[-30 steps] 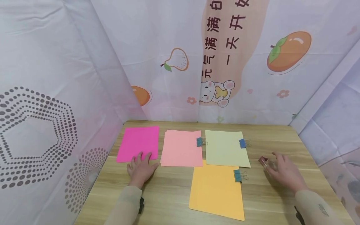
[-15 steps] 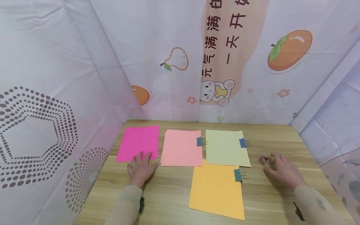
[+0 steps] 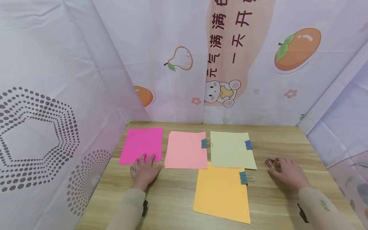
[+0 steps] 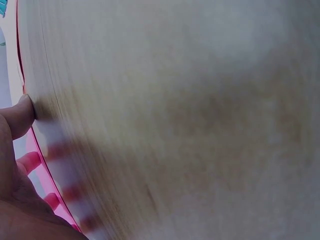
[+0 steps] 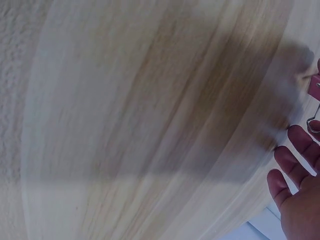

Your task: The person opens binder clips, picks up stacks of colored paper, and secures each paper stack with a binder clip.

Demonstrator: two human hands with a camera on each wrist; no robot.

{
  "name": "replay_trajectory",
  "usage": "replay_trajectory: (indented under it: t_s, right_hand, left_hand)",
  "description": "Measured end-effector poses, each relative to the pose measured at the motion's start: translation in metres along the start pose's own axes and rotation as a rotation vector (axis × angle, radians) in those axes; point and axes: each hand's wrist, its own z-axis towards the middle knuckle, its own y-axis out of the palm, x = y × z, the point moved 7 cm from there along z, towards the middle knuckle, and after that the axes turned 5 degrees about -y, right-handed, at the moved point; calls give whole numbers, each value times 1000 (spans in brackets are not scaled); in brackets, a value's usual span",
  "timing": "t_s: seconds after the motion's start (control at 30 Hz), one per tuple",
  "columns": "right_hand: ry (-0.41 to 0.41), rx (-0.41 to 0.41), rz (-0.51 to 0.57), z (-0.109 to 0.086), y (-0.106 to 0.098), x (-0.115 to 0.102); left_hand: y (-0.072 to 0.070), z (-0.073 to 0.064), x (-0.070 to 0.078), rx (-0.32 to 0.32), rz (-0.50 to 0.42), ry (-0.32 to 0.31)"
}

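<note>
My left hand point(image 3: 144, 174) lies with fingers spread, its fingertips on the near edge of a magenta paper stack point(image 3: 143, 142). In the left wrist view its thumb point(image 4: 22, 112) rests near the table edge of view, with no item in the grip. On the right, my right hand point(image 3: 290, 174) pinches a dark red binder clip point(image 3: 269, 163) by its wire handles, just above or on the table; which cannot be told. Part of that clip point(image 5: 315, 86) shows at the right wrist view's edge, with the other fingers extended below it.
A pink stack point(image 3: 186, 150) carries a teal binder clip point(image 3: 204, 143). Beside it, a pale green stack point(image 3: 231, 150) has a blue clip point(image 3: 248, 145). Nearer lies an orange stack point(image 3: 221, 195) with a teal clip point(image 3: 243, 178). Printed cloth point(image 3: 172, 28) walls the wooden table point(image 3: 169, 204).
My right hand has edged slightly left, its thumb and forefinger closer about the dark red binder clip. The left hand stays put, and the head view has tilted a little.
</note>
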Motion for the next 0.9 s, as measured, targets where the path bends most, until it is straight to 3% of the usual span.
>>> replay_trajectory:
  t_s: [0.27,0.9]
  right_hand:
    - [38,3,-7,0,0,1]
    - [20,19,-29,5,2,-7]
  left_hand:
    - [-1,0,0,-7,-2,3]
    - [1,2,-1,-6,15,0]
